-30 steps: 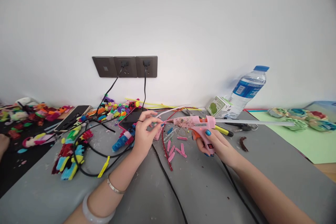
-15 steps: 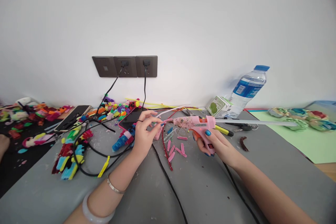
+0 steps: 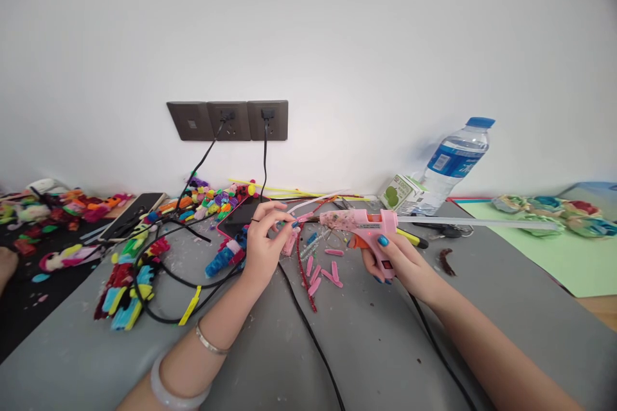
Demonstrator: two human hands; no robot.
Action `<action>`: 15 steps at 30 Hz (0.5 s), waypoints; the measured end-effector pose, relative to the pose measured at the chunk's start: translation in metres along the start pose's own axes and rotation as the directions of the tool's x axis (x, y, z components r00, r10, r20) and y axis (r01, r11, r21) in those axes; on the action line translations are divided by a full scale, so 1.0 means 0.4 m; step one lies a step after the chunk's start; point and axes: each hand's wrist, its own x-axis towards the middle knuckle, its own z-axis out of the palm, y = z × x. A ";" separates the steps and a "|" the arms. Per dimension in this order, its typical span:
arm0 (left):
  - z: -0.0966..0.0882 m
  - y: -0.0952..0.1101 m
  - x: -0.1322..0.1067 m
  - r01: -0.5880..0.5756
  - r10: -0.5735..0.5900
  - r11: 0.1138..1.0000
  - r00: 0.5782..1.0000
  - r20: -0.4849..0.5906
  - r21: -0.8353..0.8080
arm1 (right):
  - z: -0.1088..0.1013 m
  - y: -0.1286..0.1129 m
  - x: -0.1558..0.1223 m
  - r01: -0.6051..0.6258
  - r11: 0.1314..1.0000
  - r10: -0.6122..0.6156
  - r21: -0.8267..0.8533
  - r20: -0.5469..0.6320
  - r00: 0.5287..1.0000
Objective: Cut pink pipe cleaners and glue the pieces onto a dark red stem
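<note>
My right hand (image 3: 398, 263) is wrapped round the handle of a pink hot glue gun (image 3: 359, 221), a long clear glue stick (image 3: 463, 223) jutting from its back. The gun's nozzle points left, close to the fingertips of my left hand (image 3: 270, 237). Those fingers pinch a small pink pipe cleaner piece (image 3: 305, 217), partly hidden by the fingers. Several similar cut pink pieces (image 3: 315, 288) lie on the grey table (image 3: 357, 347) below, beside a red glittery pipe cleaner (image 3: 304, 273).
Colourful pipe cleaner figures (image 3: 126, 289) and a looped black cable (image 3: 164, 318) occupy the left. Behind stand a leaning water bottle (image 3: 456, 164) and a drink carton (image 3: 399, 194). Wall sockets (image 3: 229, 121) hold two plugs. Another person's hand (image 3: 7, 263) shows at the left edge.
The glue gun has shifted slightly right, so its nozzle sits a little farther from the pinched pink piece. My left hand keeps almost the same place.
</note>
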 end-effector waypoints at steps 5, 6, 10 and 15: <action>-0.001 -0.003 -0.001 -0.003 0.003 1.000 1.000 0.000 0.005 | -0.003 0.002 0.001 0.006 1.000 -0.007 -0.020 -0.012 1.000; -0.001 -0.003 -0.001 -0.004 0.004 1.000 1.000 0.000 0.007 | -0.004 0.003 0.002 0.003 1.000 -0.003 -0.027 -0.015 1.000; -0.002 -0.003 -0.001 -0.007 0.007 1.000 1.000 -0.003 0.024 | -0.009 0.007 0.002 -0.034 0.998 0.032 -0.054 -0.030 0.999; -0.003 -0.005 0.001 -0.012 0.012 0.999 1.000 -0.021 0.043 | -0.027 0.014 0.009 -0.062 0.995 0.059 -0.076 -0.047 0.997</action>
